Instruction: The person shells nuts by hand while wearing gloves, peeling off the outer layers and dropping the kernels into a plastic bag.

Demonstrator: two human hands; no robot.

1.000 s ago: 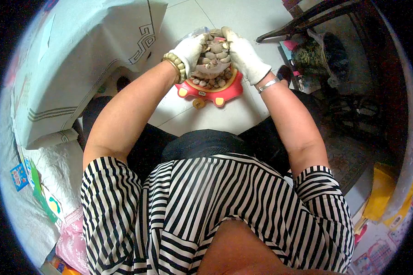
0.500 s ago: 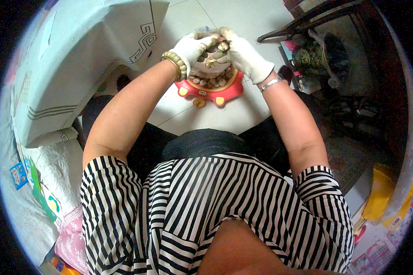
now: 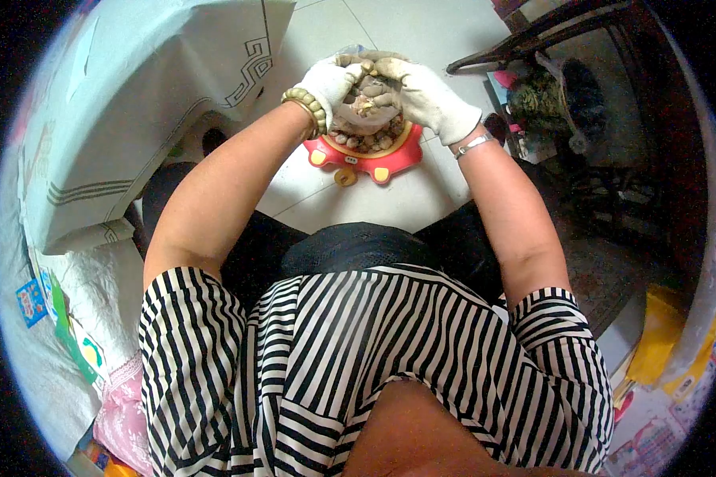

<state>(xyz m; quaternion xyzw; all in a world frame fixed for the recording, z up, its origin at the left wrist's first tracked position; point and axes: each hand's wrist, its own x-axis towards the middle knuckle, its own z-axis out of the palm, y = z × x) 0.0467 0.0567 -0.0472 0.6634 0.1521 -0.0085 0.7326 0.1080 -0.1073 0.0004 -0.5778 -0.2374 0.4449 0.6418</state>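
Note:
My left hand (image 3: 330, 86) and my right hand (image 3: 429, 91) wear white work gloves with greyish palms. Their curled fingertips meet above a red, animal-shaped stool or tray (image 3: 406, 157) with yellow paws. Something small and pale sits at the left fingertips, too small to name. Below the hands, several whitish-brown lumps (image 3: 374, 141), perhaps garlic or mushrooms, lie in the red thing. A translucent whitish bag or bowl (image 3: 366, 118) shows between the gloves, partly covered by them. The right fingers curl inward, and what they grip is hidden.
A small round brownish piece (image 3: 344, 176) lies on the tiled floor before the red thing. A cloth-covered table (image 3: 159, 103) stands at left. Dark wooden furniture (image 3: 549, 36) is at right, near a bag of greenish stuff (image 3: 537, 103).
The right hand has rolled inward and its fingers have come closer to the left fingertips. The pale brown piece seen beside the right fingers earlier is now out of sight.

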